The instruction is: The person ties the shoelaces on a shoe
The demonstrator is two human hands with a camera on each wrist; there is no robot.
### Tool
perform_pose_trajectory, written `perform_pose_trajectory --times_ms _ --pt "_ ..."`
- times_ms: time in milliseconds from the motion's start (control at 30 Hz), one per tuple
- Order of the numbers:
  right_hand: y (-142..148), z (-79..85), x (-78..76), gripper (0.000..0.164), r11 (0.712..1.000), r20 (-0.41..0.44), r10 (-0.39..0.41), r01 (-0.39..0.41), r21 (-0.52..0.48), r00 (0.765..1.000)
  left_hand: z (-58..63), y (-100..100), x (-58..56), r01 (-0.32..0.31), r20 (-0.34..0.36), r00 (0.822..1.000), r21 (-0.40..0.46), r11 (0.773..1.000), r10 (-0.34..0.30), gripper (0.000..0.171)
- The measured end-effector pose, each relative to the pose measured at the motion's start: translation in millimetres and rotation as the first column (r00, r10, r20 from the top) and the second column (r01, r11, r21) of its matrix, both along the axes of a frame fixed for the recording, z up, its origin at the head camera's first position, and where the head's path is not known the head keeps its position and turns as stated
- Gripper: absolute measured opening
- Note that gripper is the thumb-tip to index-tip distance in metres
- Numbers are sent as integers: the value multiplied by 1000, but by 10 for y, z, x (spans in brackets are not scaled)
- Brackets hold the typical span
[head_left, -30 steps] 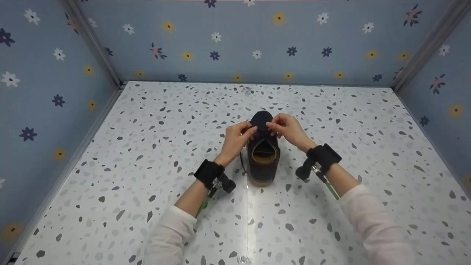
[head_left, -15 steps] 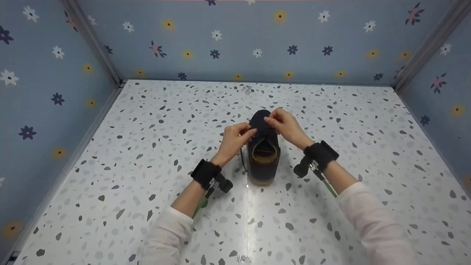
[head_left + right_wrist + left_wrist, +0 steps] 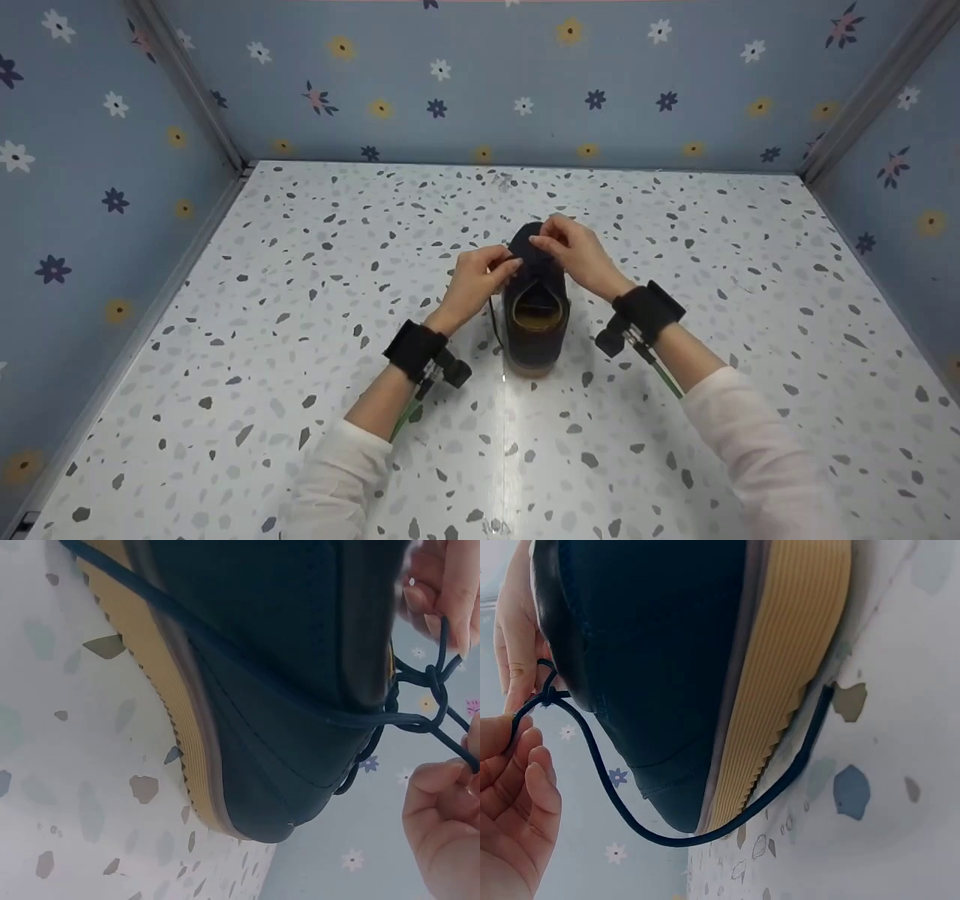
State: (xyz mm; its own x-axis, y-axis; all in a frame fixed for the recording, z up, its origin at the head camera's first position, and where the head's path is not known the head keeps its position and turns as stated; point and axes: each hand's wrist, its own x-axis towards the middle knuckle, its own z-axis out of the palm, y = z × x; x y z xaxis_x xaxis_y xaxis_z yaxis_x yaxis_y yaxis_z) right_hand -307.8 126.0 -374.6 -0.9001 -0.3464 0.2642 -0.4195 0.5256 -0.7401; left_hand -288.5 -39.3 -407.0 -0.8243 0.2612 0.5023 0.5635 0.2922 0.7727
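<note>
A dark navy lace-up shoe [image 3: 535, 349] with a ribbed tan sole [image 3: 791, 637] stands upright on the tabletop, toe pointing away from me. My left hand [image 3: 474, 285], over the shoe's left side, pinches the dark shoelace [image 3: 609, 787] between thumb and fingers. Opposite it, over the front of the shoe, my right hand [image 3: 583, 259] pinches another part of the lace. Between both hands the lace forms a loose looped knot [image 3: 433, 682], raised off the shoe's eyelets. One lace end hangs down each side of the shoe to the tabletop.
The white speckled tabletop [image 3: 315, 420] is bounded by blue flowered panels [image 3: 480, 82] at the back and both sides. Black straps with small cameras [image 3: 416, 351] sit on both wrists, with green cables running back along the forearms.
My right hand has moved forward and slightly left over the shoe's toe. The left hand stays almost in place, and the shoe keeps its position.
</note>
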Motion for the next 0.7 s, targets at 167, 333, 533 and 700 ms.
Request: perform_pose_trajectory --times_ms 167,333,533,700 --pt "-12 21 3 18 1000 -8 -1 1 -8 1000 5 6 4 19 34 999 36 999 -20 15" --pt "38 20 5 20 1000 14 3 -3 -23 1000 -4 7 8 23 40 999 32 999 -24 14" --pt "141 53 -18 19 1000 27 -16 17 -16 999 4 -37 3 46 55 997 10 999 -47 17" --pt "191 78 -47 21 1000 7 -15 14 18 1000 114 -39 74 37 53 998 23 999 -38 16"
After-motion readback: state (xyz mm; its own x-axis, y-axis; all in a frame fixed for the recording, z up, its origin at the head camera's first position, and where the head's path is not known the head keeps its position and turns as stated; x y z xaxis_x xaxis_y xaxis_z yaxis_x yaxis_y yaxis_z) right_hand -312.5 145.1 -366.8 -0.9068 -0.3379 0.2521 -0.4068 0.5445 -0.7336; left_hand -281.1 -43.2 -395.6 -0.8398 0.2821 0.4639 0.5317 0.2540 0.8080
